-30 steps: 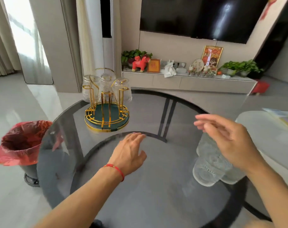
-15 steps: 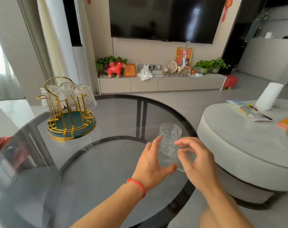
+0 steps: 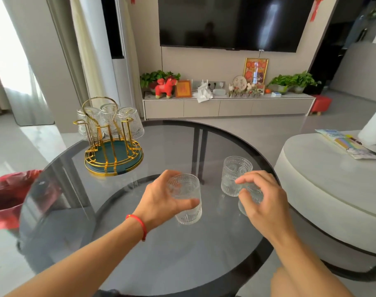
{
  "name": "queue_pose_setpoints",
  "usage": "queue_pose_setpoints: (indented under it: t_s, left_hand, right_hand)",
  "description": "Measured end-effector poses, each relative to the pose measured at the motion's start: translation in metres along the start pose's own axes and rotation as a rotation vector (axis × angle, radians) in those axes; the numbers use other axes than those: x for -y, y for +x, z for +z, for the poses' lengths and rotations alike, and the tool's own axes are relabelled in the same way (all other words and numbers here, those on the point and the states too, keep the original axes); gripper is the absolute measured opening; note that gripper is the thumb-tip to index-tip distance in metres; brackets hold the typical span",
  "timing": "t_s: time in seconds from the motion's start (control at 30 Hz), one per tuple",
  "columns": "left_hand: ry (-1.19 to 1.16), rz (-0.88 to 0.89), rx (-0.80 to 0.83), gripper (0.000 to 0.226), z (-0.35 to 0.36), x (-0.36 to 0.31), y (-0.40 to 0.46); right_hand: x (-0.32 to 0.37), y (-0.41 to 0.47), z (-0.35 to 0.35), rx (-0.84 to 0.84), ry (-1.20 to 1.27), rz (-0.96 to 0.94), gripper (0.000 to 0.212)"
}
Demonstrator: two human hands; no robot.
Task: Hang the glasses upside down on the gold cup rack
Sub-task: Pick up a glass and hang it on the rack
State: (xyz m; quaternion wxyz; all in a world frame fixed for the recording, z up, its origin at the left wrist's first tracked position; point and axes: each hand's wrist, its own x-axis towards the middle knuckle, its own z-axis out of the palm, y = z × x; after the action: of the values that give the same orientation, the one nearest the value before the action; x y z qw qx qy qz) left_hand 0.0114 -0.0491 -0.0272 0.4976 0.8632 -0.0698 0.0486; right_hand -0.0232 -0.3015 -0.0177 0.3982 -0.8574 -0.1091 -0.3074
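The gold cup rack (image 3: 113, 155) with a green base stands at the far left of the round glass table (image 3: 140, 264). Three clear glasses (image 3: 130, 123) hang upside down on its far pegs; the near pegs are bare. My left hand (image 3: 161, 200) is wrapped around an upright embossed glass (image 3: 188, 202) near the table's middle. My right hand (image 3: 262, 200) closes its fingers on a second glass (image 3: 250, 197), mostly hidden under the hand. A third upright glass (image 3: 234, 171) stands on the table just behind and left of that hand.
A bin lined with a red bag (image 3: 9, 196) sits on the floor at the left. A low white round table (image 3: 333, 189) with a booklet (image 3: 348, 143) stands close on the right. A TV cabinet (image 3: 225, 106) lines the far wall.
The view has swung left and nearer. My left hand has carried one glass leftward, apart from the others, and my right hand has closed on another glass.
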Motion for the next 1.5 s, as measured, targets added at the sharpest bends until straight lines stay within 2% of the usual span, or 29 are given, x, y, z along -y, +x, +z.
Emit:
queue_pose_setpoints:
  t_s: [0.07, 0.1, 0.2, 0.27, 0.37, 0.47, 0.53, 0.6, 0.7, 0.73, 0.77, 0.83, 0.97, 1.17, 1.5]
  left_hand:
    - [-0.161, -0.102, -0.047, 0.080, -0.010, 0.003, 0.003]
    - [-0.272, -0.162, -0.065, 0.081, -0.015, 0.005, 0.004]
    - [-0.596, -0.312, -0.064, 0.084, -0.027, 0.008, 0.007]
    - [-0.753, -0.357, -0.034, 0.076, -0.037, 0.012, 0.010]
    - [-0.850, -0.331, -0.032, 0.050, -0.049, 0.021, 0.017]
    - [-0.862, -0.248, -0.109, 0.047, -0.067, 0.031, 0.030]
    - [-0.819, -0.241, -0.223, 0.049, -0.086, 0.041, 0.042]
    - [-0.643, -0.240, -0.319, 0.052, -0.101, 0.053, 0.052]
    - [0.070, -0.027, -0.415, 0.038, -0.108, 0.088, 0.055]
    - [0.301, 0.023, -0.354, 0.035, -0.107, 0.102, 0.056]
    - [0.459, 0.033, -0.260, 0.044, -0.103, 0.114, 0.056]
    - [0.607, 0.010, -0.133, 0.068, -0.100, 0.132, 0.059]
    - [0.704, 0.010, -0.118, 0.077, -0.092, 0.134, 0.065]
    - [0.712, -0.047, -0.104, 0.082, -0.089, 0.126, 0.069]
    - [0.667, -0.108, -0.059, 0.080, -0.095, 0.117, 0.070]
  right_hand:
    - [0.010, -0.001, 0.012, 0.029, -0.029, -0.118, 0.021]
    - [0.016, -0.002, 0.021, 0.082, 0.006, -0.117, 0.020]
    - [0.036, 0.002, 0.062, 0.353, 0.196, 0.136, 0.031]
    - [0.047, 0.008, 0.089, 0.515, 0.356, 0.333, 0.041]
    - [0.060, 0.020, 0.123, 0.493, 0.566, 0.482, 0.041]
    - [0.069, 0.040, 0.147, 0.421, 0.667, 0.489, 0.043]
    - [0.080, 0.060, 0.158, 0.384, 0.631, 0.431, 0.041]
    - [0.094, 0.084, 0.162, 0.345, 0.583, 0.337, 0.040]
    - [0.119, 0.124, 0.171, 0.302, 0.560, 0.202, 0.045]
    - [0.129, 0.137, 0.178, 0.283, 0.549, 0.169, 0.048]
    - [0.139, 0.150, 0.185, 0.263, 0.536, 0.142, 0.052]
    - [0.161, 0.172, 0.207, 0.230, 0.519, 0.099, 0.057]
    - [0.193, 0.199, 0.249, 0.211, 0.447, 0.047, 0.065]
    - [0.210, 0.219, 0.290, 0.335, 0.254, 0.002, 0.077]
    - [0.206, 0.207, 0.333, 0.426, 0.015, -0.075, 0.071]
